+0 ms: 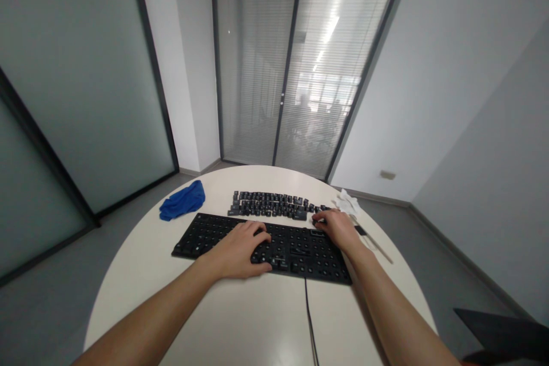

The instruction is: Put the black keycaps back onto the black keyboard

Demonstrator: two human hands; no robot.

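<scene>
A black keyboard (295, 249) lies on the round table, with many bare key seats showing where no caps sit. My left hand (240, 249) rests over its middle, fingers curved and apart, the thumb along the near edge. Beyond the keyboard, loose black keycaps (270, 204) are laid out in rows. My right hand (337, 226) is at the right end of these rows, by the keyboard's far right corner. Its thumb and fingertips close on a small dark keycap (316, 221), partly hidden by the fingers.
A crumpled blue cloth (183, 201) lies at the far left of the white table (249, 320). White tissue (347, 204) and a thin stick-like tool (375, 244) lie at the right. The keyboard's cable (309, 320) runs toward me. A dark object (506, 334) stands at lower right.
</scene>
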